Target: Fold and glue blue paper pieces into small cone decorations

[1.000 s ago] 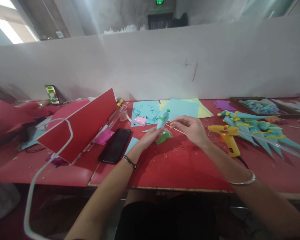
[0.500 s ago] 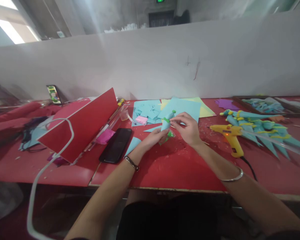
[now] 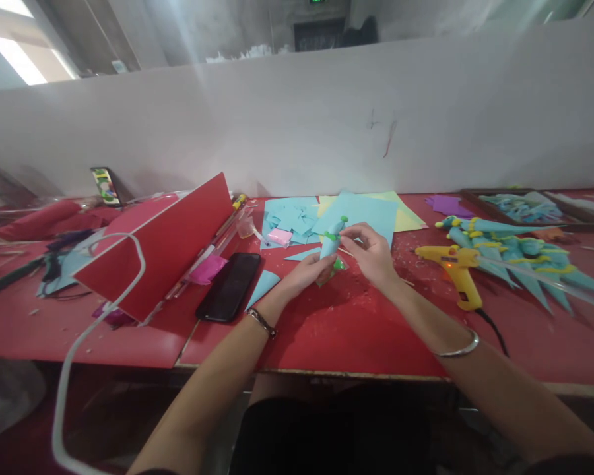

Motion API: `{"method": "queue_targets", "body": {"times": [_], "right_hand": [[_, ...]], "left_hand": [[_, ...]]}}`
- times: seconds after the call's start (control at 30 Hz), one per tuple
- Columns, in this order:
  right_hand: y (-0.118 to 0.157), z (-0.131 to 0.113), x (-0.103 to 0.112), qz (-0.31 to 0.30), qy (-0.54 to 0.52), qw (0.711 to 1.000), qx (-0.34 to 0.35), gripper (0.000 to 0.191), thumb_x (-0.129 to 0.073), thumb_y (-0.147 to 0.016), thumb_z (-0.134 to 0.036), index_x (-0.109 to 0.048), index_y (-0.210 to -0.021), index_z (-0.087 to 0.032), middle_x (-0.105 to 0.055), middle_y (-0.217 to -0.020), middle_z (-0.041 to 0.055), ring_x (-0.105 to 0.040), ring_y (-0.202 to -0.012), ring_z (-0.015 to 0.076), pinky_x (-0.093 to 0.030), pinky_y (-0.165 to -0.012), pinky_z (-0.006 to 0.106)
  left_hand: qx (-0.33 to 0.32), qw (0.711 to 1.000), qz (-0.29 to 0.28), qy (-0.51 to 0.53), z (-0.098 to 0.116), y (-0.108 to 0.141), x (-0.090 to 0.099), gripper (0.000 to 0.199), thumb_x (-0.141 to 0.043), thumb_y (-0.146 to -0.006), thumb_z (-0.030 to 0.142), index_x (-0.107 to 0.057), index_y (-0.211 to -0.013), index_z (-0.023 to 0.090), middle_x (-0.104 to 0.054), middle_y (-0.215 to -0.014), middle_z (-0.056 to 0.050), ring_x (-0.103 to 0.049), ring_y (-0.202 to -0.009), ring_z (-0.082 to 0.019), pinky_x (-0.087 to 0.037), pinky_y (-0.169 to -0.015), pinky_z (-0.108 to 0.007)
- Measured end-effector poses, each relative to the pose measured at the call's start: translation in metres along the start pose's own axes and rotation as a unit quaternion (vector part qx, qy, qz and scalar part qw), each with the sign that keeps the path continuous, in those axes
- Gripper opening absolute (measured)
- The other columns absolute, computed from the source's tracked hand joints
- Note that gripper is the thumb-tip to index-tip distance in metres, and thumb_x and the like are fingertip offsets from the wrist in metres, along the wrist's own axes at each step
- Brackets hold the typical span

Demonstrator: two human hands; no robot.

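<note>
1. Left hand (image 3: 311,269): fingers clamped around the lower part of a blue cone (image 3: 329,247), which appears to be rolled paper with a smooth, matte surface.
2. The blue cone is held tilted, wide end up, above the tabletop (image 3: 356,343). A soft-looking green band (image 3: 330,235) wraps its upper part; a small green piece (image 3: 344,219) tops it.
3. Right hand (image 3: 371,254): thumb and forefinger together at the tips, beside the green band. Whether anything is pinched between them cannot be told.
4. Below the fingers: a crinkled clear packet with green contents (image 3: 338,264).
5. Beyond the fingers: flat blue sheets (image 3: 371,211) and a yellow sheet (image 3: 406,214), overlapping.
6. Left of the fingers: a glossy pink packet (image 3: 280,237); nearer the left wrist, a curved blue paper piece (image 3: 263,288) beside a flat black phone (image 3: 229,287).
7. Right of the fingers: a yellow plastic glue gun (image 3: 458,274), orange light lit; farther right, pointed blue cones with yellow trim (image 3: 537,267), lying in a pile.
</note>
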State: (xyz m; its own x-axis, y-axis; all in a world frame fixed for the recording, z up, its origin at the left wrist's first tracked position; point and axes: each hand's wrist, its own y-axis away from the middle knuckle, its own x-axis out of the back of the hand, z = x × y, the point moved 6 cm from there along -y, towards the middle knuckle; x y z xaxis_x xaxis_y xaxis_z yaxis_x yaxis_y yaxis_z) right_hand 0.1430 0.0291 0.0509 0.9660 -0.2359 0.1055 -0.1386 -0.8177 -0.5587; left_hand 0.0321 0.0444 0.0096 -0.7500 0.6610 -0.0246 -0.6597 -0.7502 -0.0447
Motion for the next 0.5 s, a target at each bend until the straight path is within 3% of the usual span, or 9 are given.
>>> {"method": "queue_targets", "body": {"times": [0.5], "right_hand": [[0.0008, 0.0102, -0.0056, -0.051, -0.065, 0.994, -0.078, 0.027, -0.061, -0.067, -0.038, -0.047, -0.086, -0.024, -0.054, -0.079, -0.0007, -0.054, -0.074, 0.0132, -0.049, -0.065, 0.029]], "left_hand": [[-0.017, 0.999, -0.008, -0.051, -0.0020, -0.0021, 0.0009, 0.042, -0.046, -0.078, 0.044, -0.031, -0.047, 0.018, -0.029, -0.040, 0.007, -0.029, -0.038, -0.005, -0.022, -0.043, -0.022]]}}
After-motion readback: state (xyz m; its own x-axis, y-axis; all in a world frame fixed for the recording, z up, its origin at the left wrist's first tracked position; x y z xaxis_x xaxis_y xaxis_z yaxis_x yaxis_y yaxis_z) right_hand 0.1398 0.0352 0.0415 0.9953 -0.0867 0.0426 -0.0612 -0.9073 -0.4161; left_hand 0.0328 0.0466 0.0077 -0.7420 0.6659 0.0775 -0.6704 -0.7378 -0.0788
